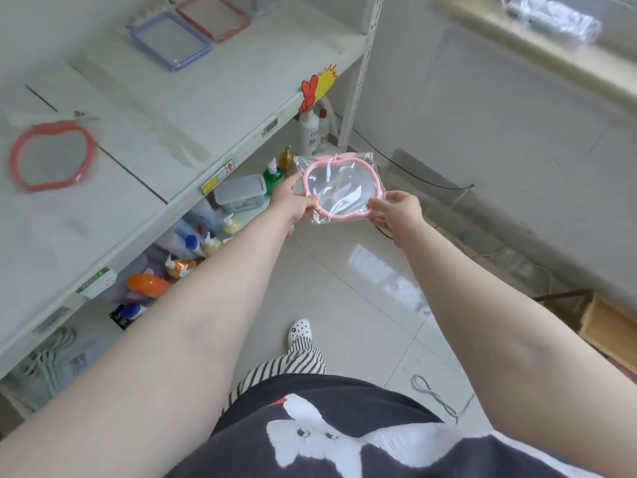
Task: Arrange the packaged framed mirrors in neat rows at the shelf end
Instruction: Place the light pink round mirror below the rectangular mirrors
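I hold a pink apple-shaped framed mirror [339, 189] in a clear plastic bag out over the floor, in front of the shelf's right end. My left hand [291, 201] grips its left edge and my right hand [396, 210] grips its lower right corner. On the white shelf [213, 94] lie a red apple-shaped mirror [51, 155] at the left, and a blue rectangular mirror [170, 41] and a red rectangular mirror [213, 17] side by side at the far end.
Below the shelf stand several bottles [312, 132] and a lidded plastic box [241, 193]. A shelf post [362, 63] rises at the shelf end. A yellow-red price sign [319, 86] sticks out from the shelf edge. A cable [437, 396] lies on the tiled floor; a cardboard box [610, 326] sits at the right.
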Motion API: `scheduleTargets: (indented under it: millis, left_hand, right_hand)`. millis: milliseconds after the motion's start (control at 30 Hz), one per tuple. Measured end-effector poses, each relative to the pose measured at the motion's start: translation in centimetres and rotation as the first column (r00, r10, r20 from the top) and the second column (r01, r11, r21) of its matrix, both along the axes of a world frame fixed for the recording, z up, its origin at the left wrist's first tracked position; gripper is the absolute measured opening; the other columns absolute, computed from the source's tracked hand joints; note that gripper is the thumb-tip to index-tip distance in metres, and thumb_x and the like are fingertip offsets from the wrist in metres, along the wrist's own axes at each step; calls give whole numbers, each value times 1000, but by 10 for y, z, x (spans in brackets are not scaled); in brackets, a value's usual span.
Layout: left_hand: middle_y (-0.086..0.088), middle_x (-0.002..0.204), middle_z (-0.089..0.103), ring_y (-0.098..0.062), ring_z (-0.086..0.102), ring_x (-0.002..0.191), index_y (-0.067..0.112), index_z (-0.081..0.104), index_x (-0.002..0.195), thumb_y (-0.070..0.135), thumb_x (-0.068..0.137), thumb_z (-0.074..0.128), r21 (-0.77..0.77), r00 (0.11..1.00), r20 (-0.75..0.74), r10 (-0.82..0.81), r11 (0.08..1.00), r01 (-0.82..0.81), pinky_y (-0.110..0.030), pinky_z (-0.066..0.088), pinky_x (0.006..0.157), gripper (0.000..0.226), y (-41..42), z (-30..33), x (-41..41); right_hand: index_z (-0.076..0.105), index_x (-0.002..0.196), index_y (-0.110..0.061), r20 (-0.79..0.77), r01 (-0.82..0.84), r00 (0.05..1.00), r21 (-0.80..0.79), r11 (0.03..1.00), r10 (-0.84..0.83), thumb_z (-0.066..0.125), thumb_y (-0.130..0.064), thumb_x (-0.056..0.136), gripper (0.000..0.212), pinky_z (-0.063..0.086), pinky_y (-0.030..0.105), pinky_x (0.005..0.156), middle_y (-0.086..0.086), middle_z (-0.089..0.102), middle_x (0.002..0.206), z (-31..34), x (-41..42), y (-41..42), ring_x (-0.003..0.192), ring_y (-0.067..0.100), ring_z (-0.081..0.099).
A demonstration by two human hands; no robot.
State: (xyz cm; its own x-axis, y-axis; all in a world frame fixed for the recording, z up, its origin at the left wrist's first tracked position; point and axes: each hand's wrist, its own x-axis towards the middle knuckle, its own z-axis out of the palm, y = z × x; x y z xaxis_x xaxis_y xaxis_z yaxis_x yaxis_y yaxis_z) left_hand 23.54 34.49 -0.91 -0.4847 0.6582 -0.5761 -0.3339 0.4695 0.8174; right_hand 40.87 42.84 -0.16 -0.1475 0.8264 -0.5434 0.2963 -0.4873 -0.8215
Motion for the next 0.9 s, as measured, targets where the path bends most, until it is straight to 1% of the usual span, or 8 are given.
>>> scheduleTargets:
  millis: [100, 200, 300, 400, 533, 633, 733, 900]
  left_hand:
    - [-9, 117, 61, -20, 66, 86, 25, 40, 145, -8, 84, 63, 2, 998, -42, -51, 999, 52, -29, 60, 75, 73, 41, 7, -11]
    - [-8, 117, 61, -15, 65, 79, 25, 38, 146, -8, 84, 63, 28, 996, -40, -84, 996, 85, -28, 59, 72, 75, 76, 12, -21]
    - [-1, 99, 61, -13, 63, 75, 24, 40, 145, -9, 84, 62, 56, 995, -26, -94, 994, 95, -25, 58, 70, 73, 106, 14, -28]
    - [2, 87, 59, -19, 62, 81, 20, 45, 142, -12, 83, 60, 68, 994, -12, -105, 992, 106, -35, 58, 85, 69, 134, 15, -37]
    - [-5, 97, 61, -17, 62, 77, 23, 48, 137, -16, 82, 57, 96, 994, 63, -93, 992, 87, -16, 52, 46, 68, 179, 26, -50]
    - [-6, 103, 64, -17, 64, 78, 21, 48, 138, -11, 83, 62, 115, 994, 106, 0, 993, -13, -24, 56, 57, 65, 219, 24, -63]
    - [-3, 86, 64, -16, 60, 72, 17, 55, 123, 1, 87, 64, 83, 980, 131, 151, 983, -163, -28, 47, 65, 41, 258, 29, -70]
    - [3, 90, 67, -13, 63, 92, 16, 65, 90, 9, 83, 72, 75, 914, 168, 371, 919, -387, -28, 49, 83, 12, 309, 35, -82]
  right_hand:
    - [55, 125, 0, -39, 63, 997, -6, 998, -63, 72, -4, 82, 46, 60, 20, 59, 20, 67, 105, 2, -6, 37, 62, 17, 67]
    - [55, 122, -1, -55, 98, 994, -21, 995, -99, 71, -3, 83, 43, 59, 38, 86, 17, 68, 99, 3, -14, 67, 66, 20, 68]
    - [56, 125, 0, -81, 112, 990, -30, 993, -115, 70, -1, 84, 43, 62, 26, 70, 20, 66, 106, 6, -21, 98, 64, 17, 65]
    - [57, 124, 1, -77, 68, 994, -43, 997, -72, 69, -1, 84, 42, 58, 19, 56, 21, 66, 108, 8, -27, 133, 65, 16, 66]
    - [58, 122, 0, -92, 12, 996, -71, 997, -18, 68, 0, 82, 41, 56, 20, 57, 16, 68, 98, 10, -40, 189, 65, 16, 68]
    - [62, 113, -4, -93, -89, 992, -36, 995, 85, 68, 0, 82, 32, 55, 19, 56, 9, 67, 83, 15, -51, 235, 59, 12, 66]
    - [65, 106, -5, -98, -233, 968, -5, 973, 231, 69, 0, 83, 24, 57, 25, 69, 7, 65, 74, 20, -59, 281, 46, 6, 62]
    - [68, 94, -9, -122, -425, 900, -34, 905, 418, 70, -1, 83, 14, 58, 30, 81, 12, 69, 85, 26, -71, 341, 68, 18, 66]
